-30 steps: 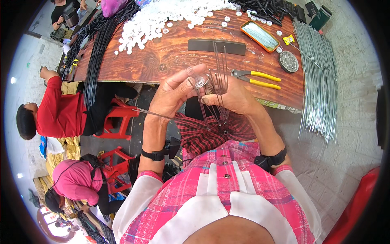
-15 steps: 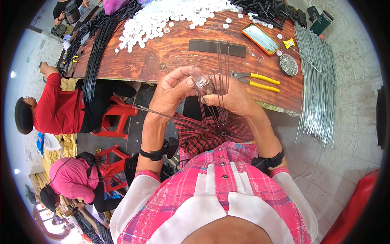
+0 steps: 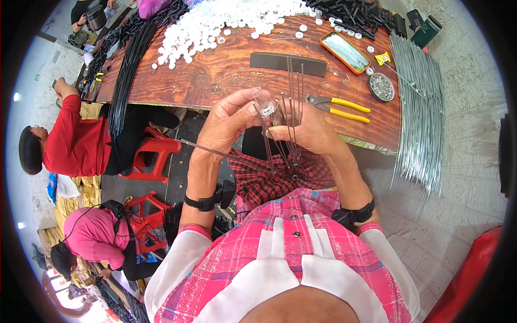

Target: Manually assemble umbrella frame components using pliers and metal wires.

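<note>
Pinching a clear plastic piece [image 3: 267, 110], the left hand [image 3: 229, 119] faces inward toward the right hand [image 3: 308, 128], whose curled grip clasps thin dark rods [image 3: 292, 110]; the piece sits between them, near the surface's [image 3: 188, 86] edge, forearms [image 3: 202, 175] stretched forward.

Reddish-brown, grained wooden table [image 3: 199, 89] with a dark flat bar [image 3: 266, 60] near its middle. Clockwise from there: black strands [image 3: 134, 59] at ten o'clock, drooping over the near edge; heaped white caps [image 3: 202, 32] at eleven; black tubes [image 3: 358, 19] at one; an orange-rimmed tray [image 3: 336, 58] of pale rods at two; at three, a round dish [image 3: 383, 100] and silvery wires [image 3: 419, 102] — yellow-handled cutters [image 3: 349, 103] at four.
</note>
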Available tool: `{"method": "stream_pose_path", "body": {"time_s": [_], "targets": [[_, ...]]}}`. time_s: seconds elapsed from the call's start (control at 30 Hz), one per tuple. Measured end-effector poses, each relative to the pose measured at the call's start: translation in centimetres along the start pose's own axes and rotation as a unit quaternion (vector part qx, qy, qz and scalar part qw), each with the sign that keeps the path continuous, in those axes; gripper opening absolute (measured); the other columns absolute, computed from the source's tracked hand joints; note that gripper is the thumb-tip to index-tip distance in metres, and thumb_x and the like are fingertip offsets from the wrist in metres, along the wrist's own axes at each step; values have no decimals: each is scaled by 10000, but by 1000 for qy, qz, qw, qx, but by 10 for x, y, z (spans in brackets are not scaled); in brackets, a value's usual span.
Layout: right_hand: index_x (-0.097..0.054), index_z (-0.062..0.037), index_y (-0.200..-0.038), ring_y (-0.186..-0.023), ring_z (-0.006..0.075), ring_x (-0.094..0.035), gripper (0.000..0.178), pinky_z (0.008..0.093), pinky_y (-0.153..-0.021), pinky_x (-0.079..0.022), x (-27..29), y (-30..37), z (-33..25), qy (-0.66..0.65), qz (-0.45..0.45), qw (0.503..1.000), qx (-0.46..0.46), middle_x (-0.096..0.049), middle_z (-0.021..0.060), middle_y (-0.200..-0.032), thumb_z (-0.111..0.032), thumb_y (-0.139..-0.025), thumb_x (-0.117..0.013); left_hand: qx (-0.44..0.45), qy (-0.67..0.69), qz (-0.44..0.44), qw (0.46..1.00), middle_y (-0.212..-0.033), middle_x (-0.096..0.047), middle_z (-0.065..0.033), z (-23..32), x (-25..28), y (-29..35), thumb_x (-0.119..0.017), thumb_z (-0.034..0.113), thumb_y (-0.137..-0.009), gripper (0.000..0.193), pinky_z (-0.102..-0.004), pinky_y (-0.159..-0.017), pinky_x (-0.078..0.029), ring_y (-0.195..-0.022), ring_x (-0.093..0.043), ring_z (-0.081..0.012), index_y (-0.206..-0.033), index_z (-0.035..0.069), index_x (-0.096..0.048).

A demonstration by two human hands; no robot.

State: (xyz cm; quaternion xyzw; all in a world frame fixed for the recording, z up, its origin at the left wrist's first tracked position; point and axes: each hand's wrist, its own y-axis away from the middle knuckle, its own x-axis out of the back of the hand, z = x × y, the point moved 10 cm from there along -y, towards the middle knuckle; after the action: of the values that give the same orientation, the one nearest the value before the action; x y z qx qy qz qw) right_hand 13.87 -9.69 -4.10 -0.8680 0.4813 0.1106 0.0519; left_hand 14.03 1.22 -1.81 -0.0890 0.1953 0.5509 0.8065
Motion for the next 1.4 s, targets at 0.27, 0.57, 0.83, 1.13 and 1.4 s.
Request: {"method": "stream_pose_path", "body": {"time_s": [0.27,0.57,0.83,1.13,1.4], "targets": [[-595,-42,-869,-655,33,-476,233,205,-586,-390,-1,0,1,-19,-7,1000,2,-542,-62,-741,-110,-735,-774,-12,-25,24,999,-1015,-650,-68,6,-5,-1,-638,212,-897,364,-274,-739,-535,-836,-642,-143,-1171,-17,-570],[-596,-45,-881,-681,33,-494,235,206,-615,-409,-2,1,0,-20,-9,1000,-5,-554,-58,-757,-108,-739,-773,-6,-45,2,999,-1181,-617,-102,3,-2,0,-615,193,-914,384,-320,-819,-538,-968,-635,-173,-1227,-21,-554],[-610,-32,-930,-733,39,-537,244,205,-663,-442,-7,3,-3,-31,-23,999,-1,-602,-41,-817,-83,-747,-763,3,-46,21,999,-1011,-663,-89,4,-2,2,-644,183,-887,370,-285,-752,-535,-867,-649,-150,-1181,-33,-579],[-617,-30,-925,-691,35,-523,236,203,-624,-434,-8,1,-2,-24,-26,999,0,-590,-46,-783,-83,-747,-763,4,-64,12,998,-1039,-658,-70,6,4,2,-647,155,-890,327,-280,-775,-536,-924,-635,-140,-1166,-13,-599],[-593,-45,-848,-637,30,-466,233,205,-562,-387,-2,-1,4,-17,-6,1000,16,-535,-60,-718,-110,-731,-783,4,-72,6,997,-1039,-659,-75,7,2,2,-664,163,-876,329,-295,-813,-525,-931,-636,-153,-1151,-11,-609]]}}
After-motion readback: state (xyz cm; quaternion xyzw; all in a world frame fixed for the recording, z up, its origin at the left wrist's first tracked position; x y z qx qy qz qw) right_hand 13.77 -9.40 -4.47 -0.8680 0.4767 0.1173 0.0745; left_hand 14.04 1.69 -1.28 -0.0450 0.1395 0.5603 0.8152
